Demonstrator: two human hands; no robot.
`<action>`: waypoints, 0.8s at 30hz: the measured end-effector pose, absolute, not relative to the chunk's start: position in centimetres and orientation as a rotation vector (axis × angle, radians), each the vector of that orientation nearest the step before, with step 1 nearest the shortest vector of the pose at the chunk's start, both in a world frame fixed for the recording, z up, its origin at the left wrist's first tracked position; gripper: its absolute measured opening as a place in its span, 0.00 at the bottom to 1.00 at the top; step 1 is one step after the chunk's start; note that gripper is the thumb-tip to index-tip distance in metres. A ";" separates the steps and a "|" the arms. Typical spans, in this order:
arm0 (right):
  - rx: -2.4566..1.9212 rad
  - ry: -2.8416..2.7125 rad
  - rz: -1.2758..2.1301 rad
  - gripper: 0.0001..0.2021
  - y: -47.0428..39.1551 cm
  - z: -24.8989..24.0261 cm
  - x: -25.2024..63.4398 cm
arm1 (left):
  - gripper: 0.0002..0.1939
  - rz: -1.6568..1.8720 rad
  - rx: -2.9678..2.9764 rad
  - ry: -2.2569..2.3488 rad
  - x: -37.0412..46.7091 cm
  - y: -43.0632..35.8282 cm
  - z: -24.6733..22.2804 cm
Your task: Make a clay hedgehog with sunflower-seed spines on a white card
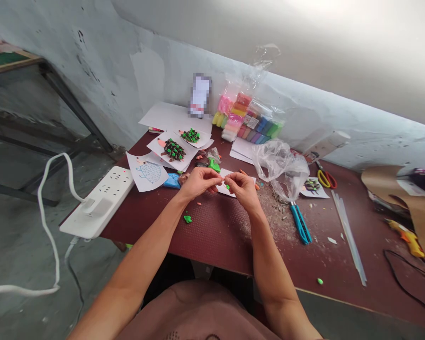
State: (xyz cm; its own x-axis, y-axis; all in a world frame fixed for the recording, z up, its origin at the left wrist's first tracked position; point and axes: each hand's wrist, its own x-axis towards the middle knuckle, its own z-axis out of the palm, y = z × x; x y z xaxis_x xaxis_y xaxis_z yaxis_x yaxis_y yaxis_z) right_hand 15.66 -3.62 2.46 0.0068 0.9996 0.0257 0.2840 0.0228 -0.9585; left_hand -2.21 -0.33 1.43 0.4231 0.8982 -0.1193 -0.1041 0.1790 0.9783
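My left hand [201,183] and my right hand [243,190] meet above a small white paper [230,174], fingertips pinched together. Between them is a tiny bit of pinkish modelling clay [223,180], mostly hidden by the fingers. Green clay shows on the paper beneath. A larger lump of bright green clay [214,165] lies just beyond my left hand, and a blue clay pack [172,180] is left of it. Nearer me on the table are a small green clay piece [187,219] and a pink crumb [199,204].
Hedgehog pictures [173,150] and a blue drawing [150,173] lie at left, beside a power strip [99,203]. Colored clay packs [250,123] and a phone [200,96] stand against the wall. Rightward are blue-handled pliers [300,223], scissors [326,177], glue sticks [349,238] and a glue gun [409,238].
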 end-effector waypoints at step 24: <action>-1.450 -1.529 0.836 0.15 -3.8 1.7 15.3 | 0.10 0.763 1.165 0.896 -1.9 -0.5 1.4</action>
State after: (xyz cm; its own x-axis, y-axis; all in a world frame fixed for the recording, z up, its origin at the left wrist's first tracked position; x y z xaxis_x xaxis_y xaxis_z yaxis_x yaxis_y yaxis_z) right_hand 15.32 -3.76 1.71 0.0298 0.9910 0.1305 0.4251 0.1056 -0.8990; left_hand -1.95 -0.48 1.39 0.4518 0.8723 -0.1873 -0.0465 0.2327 0.9714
